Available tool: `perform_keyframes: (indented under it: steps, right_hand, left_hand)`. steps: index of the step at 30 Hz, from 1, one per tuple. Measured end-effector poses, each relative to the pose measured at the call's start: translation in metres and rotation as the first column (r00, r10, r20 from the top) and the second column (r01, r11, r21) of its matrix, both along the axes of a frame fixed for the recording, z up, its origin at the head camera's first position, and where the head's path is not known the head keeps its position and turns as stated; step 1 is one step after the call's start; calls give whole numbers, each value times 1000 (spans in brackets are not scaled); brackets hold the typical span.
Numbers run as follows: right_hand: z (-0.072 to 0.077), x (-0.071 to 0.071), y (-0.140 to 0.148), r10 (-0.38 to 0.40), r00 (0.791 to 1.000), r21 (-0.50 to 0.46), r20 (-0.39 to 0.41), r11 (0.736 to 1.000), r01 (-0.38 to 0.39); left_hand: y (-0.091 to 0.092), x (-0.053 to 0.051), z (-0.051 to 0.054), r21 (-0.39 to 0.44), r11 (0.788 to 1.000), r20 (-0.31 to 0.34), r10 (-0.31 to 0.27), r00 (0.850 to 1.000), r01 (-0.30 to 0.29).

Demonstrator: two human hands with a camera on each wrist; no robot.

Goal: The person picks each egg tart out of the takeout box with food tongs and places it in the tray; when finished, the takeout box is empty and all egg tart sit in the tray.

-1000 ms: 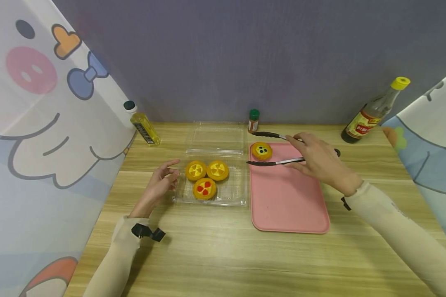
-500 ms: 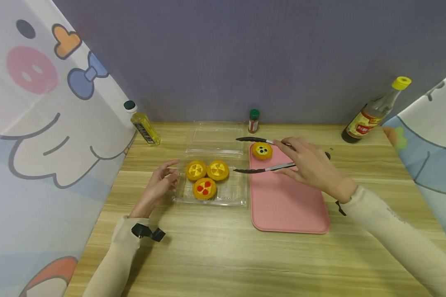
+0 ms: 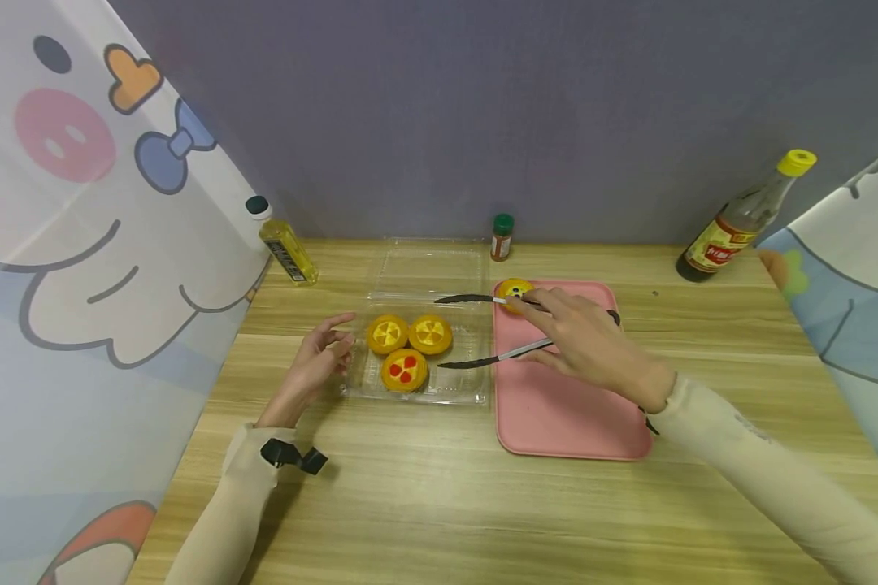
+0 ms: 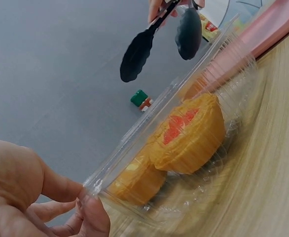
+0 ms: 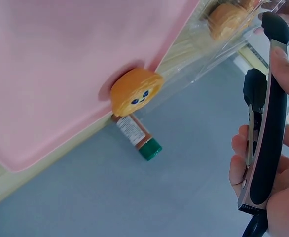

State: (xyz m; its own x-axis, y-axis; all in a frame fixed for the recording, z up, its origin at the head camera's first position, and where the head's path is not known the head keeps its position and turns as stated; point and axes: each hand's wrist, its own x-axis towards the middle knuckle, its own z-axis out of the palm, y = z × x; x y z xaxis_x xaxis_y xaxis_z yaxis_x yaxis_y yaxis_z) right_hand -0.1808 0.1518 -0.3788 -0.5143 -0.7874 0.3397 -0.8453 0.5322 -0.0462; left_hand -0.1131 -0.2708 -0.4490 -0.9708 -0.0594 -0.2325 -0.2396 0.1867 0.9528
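My left hand point(image 3: 320, 353) pinches the rim of a clear plastic container point(image 4: 97, 185) between thumb and fingers, at its left side. Inside it sit two tarts with yellow tops point(image 3: 388, 334) and one tart with red pieces point(image 3: 404, 370). My right hand point(image 3: 585, 345) grips black-and-silver tongs point(image 5: 268, 143). The tongs' spread tips hang over the container's right part, with nothing between them. A tart with dark blue dots point(image 5: 137, 91) stands on the pink tray point(image 3: 571, 422), at its far left corner; my right hand partly covers it in the head view.
The container's clear lid point(image 3: 432, 272) lies hinged back behind it. A green-capped spice jar point(image 3: 502, 237) stands near the back wall. An oil bottle point(image 3: 287, 250) is at the back left, a yellow-capped sauce bottle point(image 3: 732, 227) at the back right.
My right hand has moved left with the tongs, from around the blue-dotted tart to over the container. The tart stays on the tray. My left hand keeps its place.
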Motion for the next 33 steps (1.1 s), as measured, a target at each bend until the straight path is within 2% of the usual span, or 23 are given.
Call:
perform_keyframes:
  steps: [7,16,20,27,33]
  right_hand:
    - [-3,5,-9,3,1000,53,17,999,-4]
    - [-10,7,-25,44,998,50,45,998,-46]
    - [-14,7,-30,63,997,68,37,996,-65]
    - [-17,7,-36,95,995,102,-23,991,-92]
    - [-18,7,-45,101,995,88,-16,991,-100]
  left_hand:
    - [-1,0,-1,5,1000,-6,-1,1000,1]
    - [0,0,-3,12,1000,2,7,1000,-7]
    - [0,0,-3,14,1000,3,13,1000,-14]
    - [0,0,-3,12,1000,1,17,1000,-17]
    - [0,0,-3,22,1000,9,17,1000,-17]
